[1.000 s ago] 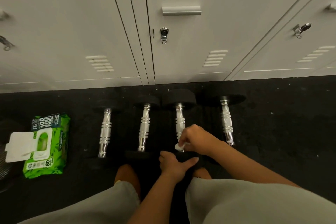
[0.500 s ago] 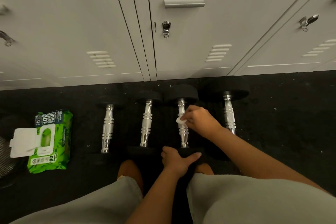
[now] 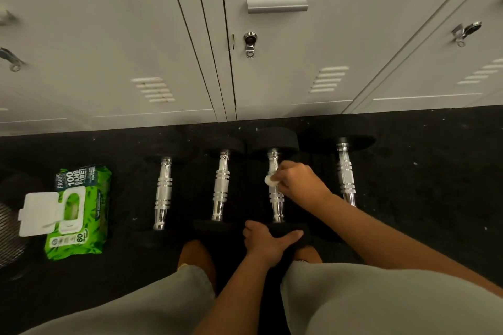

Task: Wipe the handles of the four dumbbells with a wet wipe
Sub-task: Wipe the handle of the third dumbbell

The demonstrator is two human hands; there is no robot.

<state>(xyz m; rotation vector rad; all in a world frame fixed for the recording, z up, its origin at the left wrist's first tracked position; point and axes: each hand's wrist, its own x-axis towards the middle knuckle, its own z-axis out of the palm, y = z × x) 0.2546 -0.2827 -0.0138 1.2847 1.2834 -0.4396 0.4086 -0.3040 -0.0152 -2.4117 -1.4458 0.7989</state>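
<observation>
Several dumbbells with chrome handles and black ends lie side by side on the dark floor. My right hand (image 3: 298, 181) holds a small white wet wipe (image 3: 270, 180) against the upper middle of the third dumbbell's handle (image 3: 276, 198). My left hand (image 3: 268, 239) grips that dumbbell's near black end (image 3: 285, 230). The first handle (image 3: 162, 193), second handle (image 3: 221, 185) and fourth handle (image 3: 345, 171) lie untouched.
A green wet wipe pack (image 3: 77, 211) with its white lid flipped open lies on the floor at the left. White metal lockers (image 3: 272, 62) stand right behind the dumbbells. My knees in grey shorts (image 3: 367, 296) fill the bottom of the view.
My right hand has slid the wipe along the third handle from its near end up toward the far end. My left hand has stayed on the near black end.
</observation>
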